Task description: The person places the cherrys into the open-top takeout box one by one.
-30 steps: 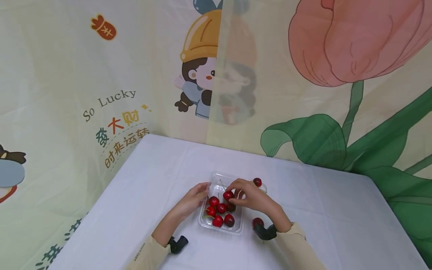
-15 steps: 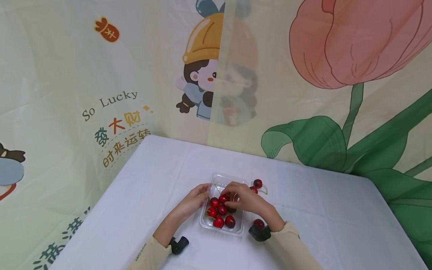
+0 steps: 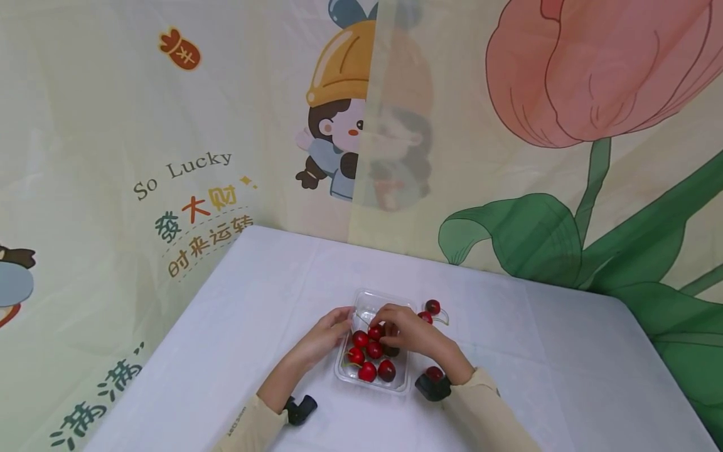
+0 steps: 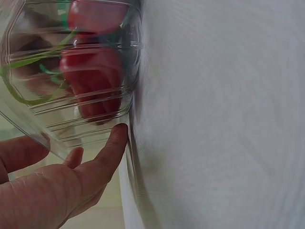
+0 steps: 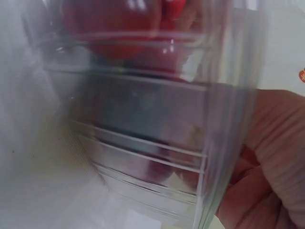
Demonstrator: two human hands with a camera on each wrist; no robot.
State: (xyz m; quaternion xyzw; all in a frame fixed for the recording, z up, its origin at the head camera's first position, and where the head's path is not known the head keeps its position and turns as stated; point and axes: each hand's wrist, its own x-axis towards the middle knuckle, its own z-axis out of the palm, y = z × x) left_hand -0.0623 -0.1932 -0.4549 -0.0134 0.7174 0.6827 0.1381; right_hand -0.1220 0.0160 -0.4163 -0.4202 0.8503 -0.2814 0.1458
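A clear plastic container (image 3: 369,385) with several red cherries in it sits on the table. My left hand (image 3: 323,334) is at its left side; in the left wrist view a fingertip (image 4: 118,136) touches the ribbed wall low down, with the fingers spread. My right hand (image 3: 412,329) reaches over the right rim and pinches a red cherry (image 3: 375,331) between fingertips and thumb, among the other cherries. That cherry's thin stem points up and left. In the right wrist view, the clear wall stands in front of my right hand (image 5: 271,162), hiding much of the grip.
Two cherries with stems, one of them at the back (image 3: 432,306), lie on the white table (image 3: 542,364) beyond the container's right side. Another cherry (image 3: 433,373) lies below my right wrist, partly behind the black wrist camera (image 3: 433,387). A printed curtain (image 3: 271,125) hangs behind the table.
My right hand has moved slightly left and down into the container with the cherry, uncovering a second cherry on the table behind it. My left hand stays at the container's side.
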